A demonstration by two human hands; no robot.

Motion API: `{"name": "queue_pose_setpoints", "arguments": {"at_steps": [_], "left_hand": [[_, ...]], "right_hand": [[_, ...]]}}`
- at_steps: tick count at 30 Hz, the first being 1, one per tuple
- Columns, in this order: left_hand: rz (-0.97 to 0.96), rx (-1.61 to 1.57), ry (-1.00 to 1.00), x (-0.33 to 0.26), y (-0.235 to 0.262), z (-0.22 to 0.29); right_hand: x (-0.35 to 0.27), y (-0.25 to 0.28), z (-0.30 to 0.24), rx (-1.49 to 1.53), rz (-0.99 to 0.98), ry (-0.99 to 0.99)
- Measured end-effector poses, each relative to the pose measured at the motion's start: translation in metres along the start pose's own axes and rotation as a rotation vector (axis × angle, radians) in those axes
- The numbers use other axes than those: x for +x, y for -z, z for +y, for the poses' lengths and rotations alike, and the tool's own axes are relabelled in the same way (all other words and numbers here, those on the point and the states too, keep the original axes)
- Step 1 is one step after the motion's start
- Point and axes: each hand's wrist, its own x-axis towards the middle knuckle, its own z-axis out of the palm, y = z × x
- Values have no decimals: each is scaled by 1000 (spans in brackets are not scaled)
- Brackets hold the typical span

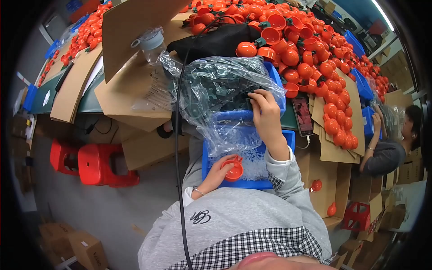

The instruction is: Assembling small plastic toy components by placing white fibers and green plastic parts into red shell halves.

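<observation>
- Green table (91, 102): runs beyond both hands' fingers, mostly covered.
- Heap of red-orange cups (305, 70): up & right of R fingers, spreading far back; many cups w/ dark fittings.
- Cardboard box (121, 90): well left of R fingers, flaps up.
- Co-worker (382, 155): far right of R fingers, dark top, arm raised by another blue bin.
- Red stools (96, 164): far left of L fingers, on the floor.
- Upper blue bin (275, 76): around/under R fingertips, lined w/ clear plastic bag (198, 99) that spills left & down toward L fingers.
- Lower blue bin (289, 140): directly under L fingers, nearer the body.
- Black cloth bundle (216, 40): beyond R fingers, behind upper bin.
- R hand (266, 114): thumb & index bent close together at the dark green parts (225, 94) in the bag — can't tell if they've got one.
- L hand (216, 175): grasping red cup (233, 171), thumb over it, mouth facing up — held above lower bin.
- Phone (302, 117): just right of R hand, screen lit, white cable.
- Small clear bits (252, 168): in lower bin, right of L fingers.
</observation>
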Motion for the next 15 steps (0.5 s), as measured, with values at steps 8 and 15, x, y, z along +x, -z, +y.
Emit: {"name": "queue_pose_setpoints", "arguments": {"at_steps": [8, 15], "left_hand": [[-45, 7, 4, 0, -2, 5], [-43, -47, 35, -4, 5, 5]], "right_hand": [[-2, 11, -6, 195, -112, -66], [-29, 64, -29, 898, -180, -623]]}}
